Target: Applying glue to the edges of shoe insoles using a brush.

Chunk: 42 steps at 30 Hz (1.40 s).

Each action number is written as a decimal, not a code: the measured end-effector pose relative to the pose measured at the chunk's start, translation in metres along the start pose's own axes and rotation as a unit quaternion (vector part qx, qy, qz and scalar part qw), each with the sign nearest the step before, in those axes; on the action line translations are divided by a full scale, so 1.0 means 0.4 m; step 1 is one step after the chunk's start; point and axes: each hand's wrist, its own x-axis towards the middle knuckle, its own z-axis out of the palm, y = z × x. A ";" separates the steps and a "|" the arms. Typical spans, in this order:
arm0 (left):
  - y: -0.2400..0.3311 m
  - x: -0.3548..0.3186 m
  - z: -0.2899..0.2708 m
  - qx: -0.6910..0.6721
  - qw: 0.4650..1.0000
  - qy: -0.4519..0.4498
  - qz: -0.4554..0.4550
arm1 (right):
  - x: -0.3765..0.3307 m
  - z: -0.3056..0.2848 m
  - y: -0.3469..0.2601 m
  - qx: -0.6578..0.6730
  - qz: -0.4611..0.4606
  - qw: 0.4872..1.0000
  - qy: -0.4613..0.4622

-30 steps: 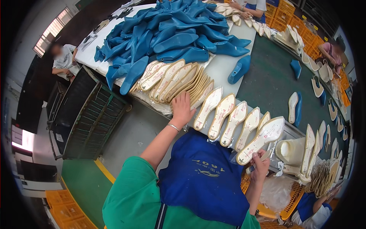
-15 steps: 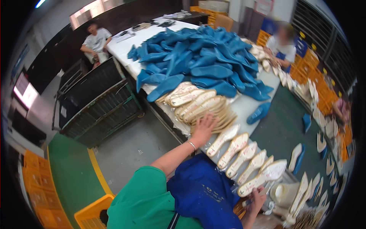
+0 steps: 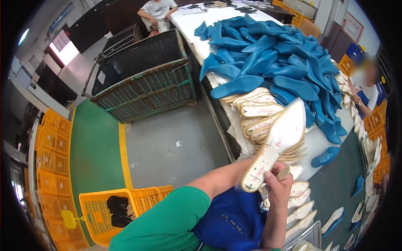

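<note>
Cream insole, right hand gripping heel

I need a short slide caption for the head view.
Right hand lifts a cream insole beside a table piled with blue shoe lasts.

The person wears a green short-sleeved shirt under a blue apron.

The table has a white top that borders a dark green section at its near end. A large heap of blue shoe soles covers its middle. Beside the heap lies a stack of cream insoles. A single blue sole lies apart.
</note>
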 end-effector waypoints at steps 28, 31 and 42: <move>-0.144 0.046 0.054 -0.013 0.967 0.065 0.246 | 0.161 0.176 -0.098 -0.099 -0.061 0.976 -0.182; -0.171 -0.072 0.058 -0.004 0.965 0.056 0.258 | 0.134 0.146 -0.119 -0.090 -0.083 0.981 -0.153; -0.139 0.062 0.012 0.028 0.958 0.079 0.274 | 0.120 0.174 -0.183 -0.107 -0.185 0.966 -0.147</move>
